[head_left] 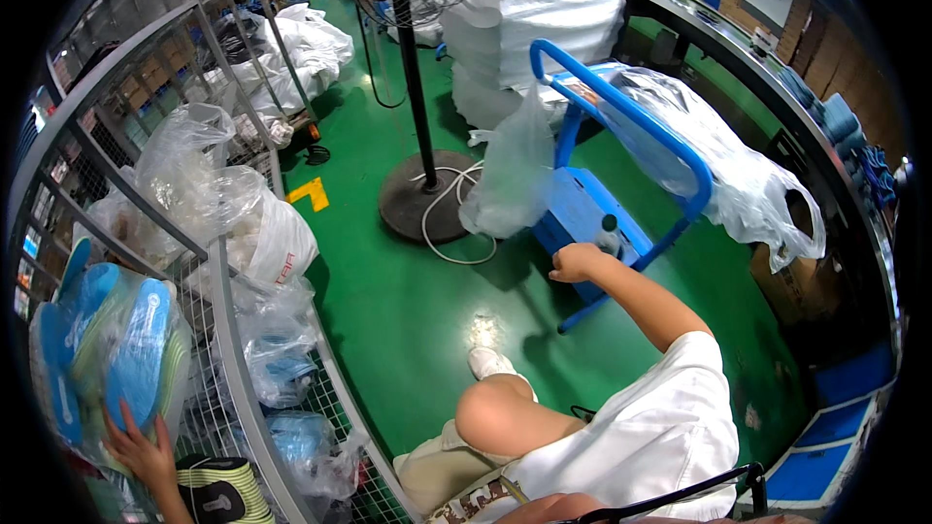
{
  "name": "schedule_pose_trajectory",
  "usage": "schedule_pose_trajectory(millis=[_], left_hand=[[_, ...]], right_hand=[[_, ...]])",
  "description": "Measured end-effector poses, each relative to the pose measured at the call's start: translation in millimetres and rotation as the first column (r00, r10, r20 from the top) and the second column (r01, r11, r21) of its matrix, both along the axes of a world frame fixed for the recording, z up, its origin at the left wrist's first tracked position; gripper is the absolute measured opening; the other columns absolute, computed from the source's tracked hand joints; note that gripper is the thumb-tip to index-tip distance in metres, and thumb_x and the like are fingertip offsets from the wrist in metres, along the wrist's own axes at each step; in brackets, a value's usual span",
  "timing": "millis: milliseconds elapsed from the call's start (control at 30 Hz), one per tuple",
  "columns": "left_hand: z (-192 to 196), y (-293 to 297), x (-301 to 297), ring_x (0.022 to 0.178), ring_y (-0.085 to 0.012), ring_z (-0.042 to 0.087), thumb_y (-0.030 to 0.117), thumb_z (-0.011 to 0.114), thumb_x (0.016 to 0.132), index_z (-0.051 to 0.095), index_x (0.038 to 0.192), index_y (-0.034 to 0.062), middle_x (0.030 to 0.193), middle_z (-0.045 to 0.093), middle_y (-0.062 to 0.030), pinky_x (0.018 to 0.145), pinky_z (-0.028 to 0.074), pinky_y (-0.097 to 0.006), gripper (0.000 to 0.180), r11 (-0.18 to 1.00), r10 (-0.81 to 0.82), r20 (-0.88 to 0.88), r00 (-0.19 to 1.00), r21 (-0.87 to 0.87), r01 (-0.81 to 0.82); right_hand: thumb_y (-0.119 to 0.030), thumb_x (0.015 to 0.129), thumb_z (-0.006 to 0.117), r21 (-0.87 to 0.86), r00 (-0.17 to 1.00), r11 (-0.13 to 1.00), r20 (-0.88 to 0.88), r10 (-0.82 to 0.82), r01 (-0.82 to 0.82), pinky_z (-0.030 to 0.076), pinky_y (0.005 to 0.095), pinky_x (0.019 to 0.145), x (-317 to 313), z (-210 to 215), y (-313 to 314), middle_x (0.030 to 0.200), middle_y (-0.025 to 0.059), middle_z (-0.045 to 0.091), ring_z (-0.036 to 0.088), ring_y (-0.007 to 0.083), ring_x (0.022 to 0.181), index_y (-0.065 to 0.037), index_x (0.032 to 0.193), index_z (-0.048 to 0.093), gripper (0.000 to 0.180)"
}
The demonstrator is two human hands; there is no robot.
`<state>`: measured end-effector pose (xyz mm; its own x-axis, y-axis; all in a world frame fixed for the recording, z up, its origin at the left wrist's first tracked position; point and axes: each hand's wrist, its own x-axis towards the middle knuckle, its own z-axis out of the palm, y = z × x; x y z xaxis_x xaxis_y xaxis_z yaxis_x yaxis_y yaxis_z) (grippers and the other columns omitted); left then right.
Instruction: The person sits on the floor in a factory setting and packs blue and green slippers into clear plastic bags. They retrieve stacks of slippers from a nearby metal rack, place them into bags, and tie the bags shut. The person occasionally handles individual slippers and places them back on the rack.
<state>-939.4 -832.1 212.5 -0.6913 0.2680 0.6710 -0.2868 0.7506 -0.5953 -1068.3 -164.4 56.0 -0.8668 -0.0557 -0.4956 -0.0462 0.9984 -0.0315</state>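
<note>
My left hand lies with fingers spread against the underside of a clear bag of blue and green insoles on the wire shelf. It presses the bag without closing around it. A striped black-and-yellow item sits just right of my wrist. My right hand reaches forward, fingers curled on the edge of the blue trolley's platform. A small grey object lies on the platform beside that hand. A translucent plastic bag hangs off the trolley handle. My bare knee and white shoe show below.
More filled plastic bags crowd the shelf and the green floor. A fan stand with a round base and white cable stands ahead. Large wrapped bundles sit behind; a crumpled plastic sheet drapes the trolley. A cardboard box is at right.
</note>
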Motion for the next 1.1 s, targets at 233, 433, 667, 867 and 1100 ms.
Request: schedule_pose_trajectory(millis=[233, 433, 667, 867, 1100], left_hand=[[1.7, 6.4, -5.9, 0.114, -0.0276, 0.029, 0.028, 0.047, 0.08, 0.023, 0.126, 0.0195, 0.128, 0.023, -0.0118, 0.092, 0.018, -0.046, 0.053, 0.999, -0.038, -0.021, 0.999, 0.036, 0.039], [-0.2, -4.9, 4.1, 0.113, -0.0276, 0.03, 0.026, 0.048, 0.079, 0.026, 0.125, 0.0186, 0.127, 0.025, -0.0112, 0.092, 0.02, -0.045, 0.052, 0.997, -0.037, -0.033, 0.999, 0.072, 0.039], [1.6, 7.7, 1.1, 0.11, -0.0276, 0.034, 0.025, 0.055, 0.072, 0.029, 0.123, 0.0174, 0.124, 0.029, -0.0115, 0.091, 0.024, -0.044, 0.058, 0.994, -0.081, -0.056, 0.995, 0.075, 0.085], [-0.2, 1.1, 0.3, 0.111, -0.0272, 0.033, 0.023, 0.057, 0.07, 0.03, 0.123, 0.018, 0.123, 0.03, -0.0119, 0.091, 0.024, -0.045, 0.059, 0.994, -0.054, -0.028, 0.998, 0.091, 0.056], [-3.9, -2.7, 12.4, 0.113, -0.0307, 0.029, 0.024, 0.053, 0.076, 0.027, 0.124, 0.0144, 0.126, 0.025, -0.0131, 0.091, 0.022, -0.047, 0.056, 0.988, 0.122, 0.009, 0.992, 0.094, -0.123]], right_hand=[[-0.009, 0.06, 0.058, -0.245, 0.61, 0.851, -0.785, 0.107, -0.464, 0.042, 0.0355, 0.066, 98.0, 76.4, 4.8, 0.085, 0.0106, 0.049, 0.05, 0.0277, 0.081, -0.005, 0.084, 0.054, 0.025], [-0.046, 0.065, 0.057, -0.049, -0.062, 0.945, -0.998, -0.03, 0.325, 0.014, 0.0468, 0.092, 133.0, 207.7, 79.7, 0.123, 0.0128, 0.031, 0.021, 0.0277, 0.117, -0.008, 0.121, 0.03, 0.072], [-0.043, 0.072, 0.044, -0.225, 0.684, 0.809, -0.439, -0.582, 0.544, 0.011, 0.0583, 0.089, 101.9, 127.4, 147.7, 0.125, 0.0083, 0.03, 0.024, 0.0231, 0.118, -0.02, 0.12, 0.033, 0.054], [-0.024, 0.076, 0.035, -0.054, 0.704, 0.868, -0.562, -0.435, 0.494, 0.026, 0.0575, 0.083, 94.5, 122.6, 156.4, 0.111, 0.0091, 0.042, 0.038, 0.021, 0.106, -0.011, 0.103, 0.047, 0.032], [-0.023, 0.076, 0.04, -0.236, 0.832, 0.938, -0.441, -0.337, 0.255, 0.038, 0.0369, 0.075, 95.1, 142.4, 165.4, 0.093, 0.0184, 0.049, 0.047, 0.0327, 0.087, -0.007, 0.093, 0.05, 0.025]])
